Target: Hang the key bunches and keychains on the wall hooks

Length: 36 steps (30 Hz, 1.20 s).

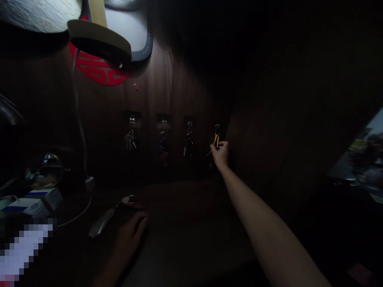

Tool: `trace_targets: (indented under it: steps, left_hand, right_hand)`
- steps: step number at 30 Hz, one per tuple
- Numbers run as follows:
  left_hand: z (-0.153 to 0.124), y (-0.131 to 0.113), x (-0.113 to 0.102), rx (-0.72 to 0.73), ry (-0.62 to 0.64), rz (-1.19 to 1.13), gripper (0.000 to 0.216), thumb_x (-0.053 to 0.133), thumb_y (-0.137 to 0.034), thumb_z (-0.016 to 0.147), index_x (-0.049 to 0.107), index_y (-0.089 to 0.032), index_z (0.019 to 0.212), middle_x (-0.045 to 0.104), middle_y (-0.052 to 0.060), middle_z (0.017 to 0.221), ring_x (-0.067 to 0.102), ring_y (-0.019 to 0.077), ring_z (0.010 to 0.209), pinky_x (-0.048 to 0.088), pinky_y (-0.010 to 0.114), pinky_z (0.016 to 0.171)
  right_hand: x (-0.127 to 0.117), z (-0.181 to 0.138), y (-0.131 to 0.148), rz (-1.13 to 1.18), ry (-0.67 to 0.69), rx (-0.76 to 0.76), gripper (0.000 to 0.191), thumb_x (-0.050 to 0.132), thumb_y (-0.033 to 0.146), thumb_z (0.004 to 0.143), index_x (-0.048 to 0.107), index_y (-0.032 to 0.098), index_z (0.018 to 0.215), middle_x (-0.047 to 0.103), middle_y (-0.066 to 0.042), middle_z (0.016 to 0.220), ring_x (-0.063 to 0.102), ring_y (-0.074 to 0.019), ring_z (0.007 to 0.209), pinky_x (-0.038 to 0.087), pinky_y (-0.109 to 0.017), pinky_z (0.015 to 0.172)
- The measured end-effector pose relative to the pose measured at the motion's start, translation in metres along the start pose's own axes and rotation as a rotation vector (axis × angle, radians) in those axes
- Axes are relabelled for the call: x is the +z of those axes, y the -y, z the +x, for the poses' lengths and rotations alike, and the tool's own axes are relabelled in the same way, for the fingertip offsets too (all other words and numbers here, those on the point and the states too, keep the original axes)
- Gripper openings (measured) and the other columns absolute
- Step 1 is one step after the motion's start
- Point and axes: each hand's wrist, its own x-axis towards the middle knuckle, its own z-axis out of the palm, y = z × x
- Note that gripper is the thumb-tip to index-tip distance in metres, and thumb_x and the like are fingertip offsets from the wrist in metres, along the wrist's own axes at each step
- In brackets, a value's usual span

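My right hand (220,156) reaches to a dark wooden panel and is closed in a pinch on a yellow and red key strap (216,139). The strap hangs on the rightmost wall hook (217,126); a bit of blue shows at my fingers, and the dark items below are hard to make out. To the left, bunches of keys (131,141) hang from other hooks. My left hand (131,233) rests low on the dark surface in dim light, fingers loosely extended, apparently holding nothing. Just left of it lies a slim grey handled object (103,223) of unclear kind.
A round lamp head (100,40) juts out at upper left, before a red paper cutout (101,71). A white cable (78,115) runs down to the surface. Small white and blue boxes (31,205) and a glass jar (46,171) stand at left.
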Motion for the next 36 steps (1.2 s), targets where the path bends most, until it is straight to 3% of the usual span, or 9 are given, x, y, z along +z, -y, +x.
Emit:
trace_targets:
  steps: [5, 12, 21, 25, 30, 36]
  left_hand:
    - [0.000, -0.002, -0.001, -0.003, 0.024, -0.006, 0.024, 0.043, -0.041, 0.081, 0.060, -0.025, 0.083, 0.070, -0.001, 0.082, 0.066, 0.0183, 0.078, 0.049, 0.027, 0.072]
    - [0.000, -0.002, -0.003, -0.037, -0.017, -0.019, 0.026, 0.041, -0.042, 0.081, 0.060, -0.024, 0.082, 0.069, 0.000, 0.082, 0.064, 0.0174, 0.076, 0.048, 0.026, 0.072]
    - [-0.002, 0.003, -0.002, -0.057, -0.102, -0.057, 0.026, 0.043, -0.042, 0.080, 0.060, -0.023, 0.083, 0.069, 0.000, 0.079, 0.065, 0.0170, 0.073, 0.048, 0.027, 0.070]
    - [-0.002, 0.001, -0.004, -0.068, -0.160, -0.070, 0.026, 0.045, -0.042, 0.079, 0.061, -0.022, 0.082, 0.070, 0.000, 0.080, 0.065, 0.0178, 0.075, 0.048, 0.028, 0.071]
    - [-0.002, 0.004, -0.005, -0.095, -0.230, -0.086, 0.027, 0.044, -0.042, 0.080, 0.061, -0.022, 0.084, 0.070, 0.002, 0.083, 0.065, 0.0187, 0.077, 0.048, 0.031, 0.075]
    - [-0.002, 0.007, -0.007, -0.091, -0.333, -0.100, 0.027, 0.043, -0.042, 0.081, 0.060, -0.022, 0.085, 0.068, 0.003, 0.086, 0.064, 0.0202, 0.082, 0.047, 0.033, 0.077]
  right_hand:
    - [-0.002, -0.014, -0.004, -0.059, 0.077, -0.041, 0.013, 0.051, 0.036, 0.076, 0.047, 0.024, 0.078, 0.055, 0.002, 0.068, 0.052, -0.0161, 0.062, 0.037, -0.026, 0.061]
    - [-0.001, -0.030, -0.017, 0.078, 0.174, 0.037, 0.014, 0.044, 0.036, 0.078, 0.049, 0.022, 0.079, 0.056, 0.002, 0.063, 0.053, -0.0152, 0.057, 0.038, -0.025, 0.058]
    - [0.003, -0.100, -0.024, 0.234, 0.324, 0.080, 0.028, 0.046, 0.045, 0.072, 0.053, 0.019, 0.079, 0.060, -0.001, 0.062, 0.055, -0.0140, 0.052, 0.043, -0.027, 0.053]
    - [0.006, -0.144, -0.025, 0.288, 0.447, 0.084, 0.025, 0.049, 0.040, 0.069, 0.056, 0.018, 0.079, 0.061, -0.001, 0.062, 0.057, -0.0144, 0.053, 0.046, -0.027, 0.053]
    - [0.012, -0.196, -0.011, 0.302, 0.721, 0.111, 0.019, 0.047, 0.032, 0.073, 0.058, 0.019, 0.081, 0.063, 0.000, 0.067, 0.059, -0.0145, 0.057, 0.048, -0.028, 0.057]
    - [0.013, -0.239, 0.021, 0.224, 0.972, -0.178, 0.017, 0.046, 0.020, 0.080, 0.062, 0.022, 0.085, 0.066, -0.002, 0.088, 0.061, -0.0170, 0.087, 0.046, -0.031, 0.080]
